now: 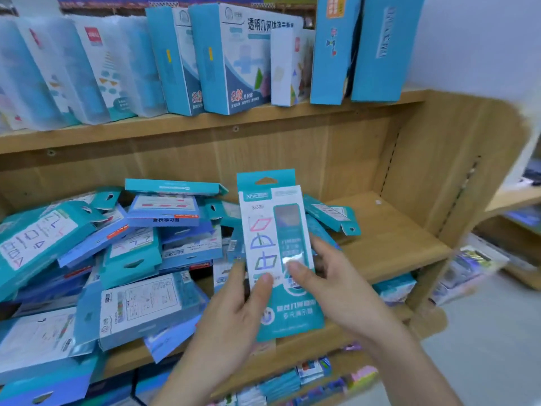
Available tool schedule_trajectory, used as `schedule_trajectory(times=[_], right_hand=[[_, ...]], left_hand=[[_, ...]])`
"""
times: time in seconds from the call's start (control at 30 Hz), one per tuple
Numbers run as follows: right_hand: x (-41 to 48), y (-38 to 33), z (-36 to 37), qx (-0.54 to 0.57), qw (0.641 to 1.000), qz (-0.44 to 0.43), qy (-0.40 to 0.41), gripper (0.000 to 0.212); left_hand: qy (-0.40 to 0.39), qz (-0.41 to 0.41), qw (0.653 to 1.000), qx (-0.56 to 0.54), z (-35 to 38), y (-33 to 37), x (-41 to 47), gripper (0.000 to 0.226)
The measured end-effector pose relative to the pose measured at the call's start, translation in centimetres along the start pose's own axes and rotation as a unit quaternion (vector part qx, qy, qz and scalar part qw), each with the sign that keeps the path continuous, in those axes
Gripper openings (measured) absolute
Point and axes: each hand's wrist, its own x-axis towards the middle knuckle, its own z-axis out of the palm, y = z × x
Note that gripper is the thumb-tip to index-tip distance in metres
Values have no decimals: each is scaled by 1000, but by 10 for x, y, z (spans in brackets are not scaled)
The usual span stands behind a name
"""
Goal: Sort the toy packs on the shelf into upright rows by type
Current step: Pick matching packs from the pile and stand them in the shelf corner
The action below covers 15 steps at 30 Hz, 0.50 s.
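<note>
A teal and white toy pack with drawn shapes stands upright in front of the middle shelf. My left hand holds its lower left edge with the thumb on the front. My right hand grips its right side, thumb on the clear window. A jumbled pile of teal and blue toy packs lies flat and tilted across the left and middle of the shelf.
The right part of the middle shelf is bare wood up to the side panel. The upper shelf carries upright blue and white boxes. More packs sit on the lower shelf.
</note>
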Motion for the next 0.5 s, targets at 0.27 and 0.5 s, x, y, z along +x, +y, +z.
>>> schedule_trajectory(times=[0.27,0.5], right_hand=[[2,7,-34,-297,951,-87,19,52],[20,13,-92,-435,889,-113,86,117]], left_hand=[[120,32,991,51,19,1,16,54],[146,110,982,39,92,25,79,61]])
